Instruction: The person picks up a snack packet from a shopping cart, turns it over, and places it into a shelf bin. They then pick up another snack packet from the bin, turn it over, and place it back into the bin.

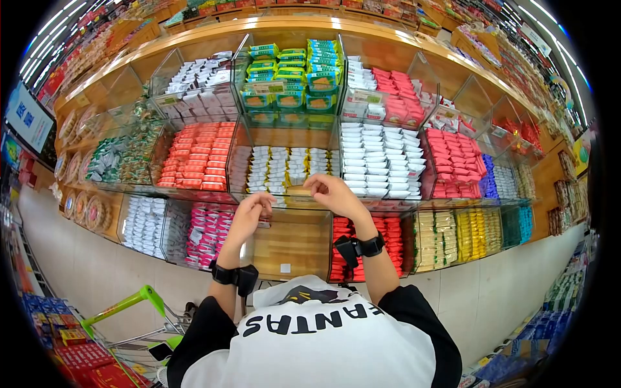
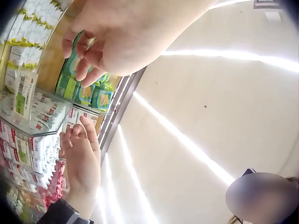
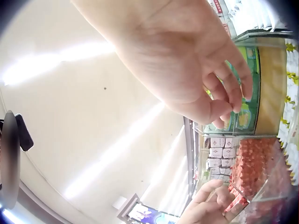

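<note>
My left hand (image 1: 253, 210) hovers over the front edge of the middle bins, fingers loosely bent and holding nothing visible. To its right, my right hand (image 1: 333, 194) is level with it, also loosely curled, with its thumb near the fingertips in the right wrist view. Between and behind the hands lies a bin of white-and-yellow packets (image 1: 278, 165). White packets (image 1: 381, 158) fill the bin right of the right hand, and orange-red packets (image 1: 199, 155) the one to the left. Below the hands is a wooden-bottomed bin (image 1: 291, 246) with a small white label.
Green packs (image 1: 291, 77) stand in the upper middle bin. Clear dividers (image 1: 239, 155) separate the bins. Pink packets (image 1: 208, 229) and red packets (image 1: 381, 242) lie in the lower row. A shopping cart with a green handle (image 1: 123, 307) stands behind at the left.
</note>
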Action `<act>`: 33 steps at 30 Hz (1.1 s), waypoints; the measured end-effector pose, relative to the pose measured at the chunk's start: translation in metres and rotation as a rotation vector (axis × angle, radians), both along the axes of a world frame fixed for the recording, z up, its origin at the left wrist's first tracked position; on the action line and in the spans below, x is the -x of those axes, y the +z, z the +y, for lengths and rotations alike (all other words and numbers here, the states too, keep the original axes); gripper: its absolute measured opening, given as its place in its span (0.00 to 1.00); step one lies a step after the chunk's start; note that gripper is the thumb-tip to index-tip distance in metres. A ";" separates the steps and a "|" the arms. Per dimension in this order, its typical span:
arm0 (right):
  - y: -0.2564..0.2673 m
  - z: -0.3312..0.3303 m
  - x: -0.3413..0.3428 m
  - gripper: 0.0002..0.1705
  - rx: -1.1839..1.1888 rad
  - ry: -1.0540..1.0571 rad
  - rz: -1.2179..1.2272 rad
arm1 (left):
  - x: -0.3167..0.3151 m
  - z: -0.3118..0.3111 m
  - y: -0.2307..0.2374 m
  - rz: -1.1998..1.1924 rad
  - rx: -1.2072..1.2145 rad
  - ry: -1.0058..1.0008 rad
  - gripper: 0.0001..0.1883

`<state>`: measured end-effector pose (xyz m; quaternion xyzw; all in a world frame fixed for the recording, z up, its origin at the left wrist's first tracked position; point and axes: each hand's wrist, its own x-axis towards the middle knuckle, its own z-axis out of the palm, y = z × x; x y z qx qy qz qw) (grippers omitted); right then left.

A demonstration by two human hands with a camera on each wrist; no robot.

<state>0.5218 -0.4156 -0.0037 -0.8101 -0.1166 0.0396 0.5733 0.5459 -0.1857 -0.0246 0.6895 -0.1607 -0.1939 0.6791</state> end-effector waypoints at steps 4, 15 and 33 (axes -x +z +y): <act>-0.001 0.003 -0.019 0.10 -0.018 -0.036 -0.032 | -0.035 0.002 0.002 -0.200 -0.004 0.014 0.15; -0.062 0.013 -0.109 0.10 0.050 -0.137 0.039 | -0.125 -0.011 -0.026 0.054 -0.047 -0.152 0.11; -0.152 0.046 -0.126 0.19 0.434 0.140 0.870 | -0.136 -0.025 -0.103 0.305 -0.225 -0.175 0.09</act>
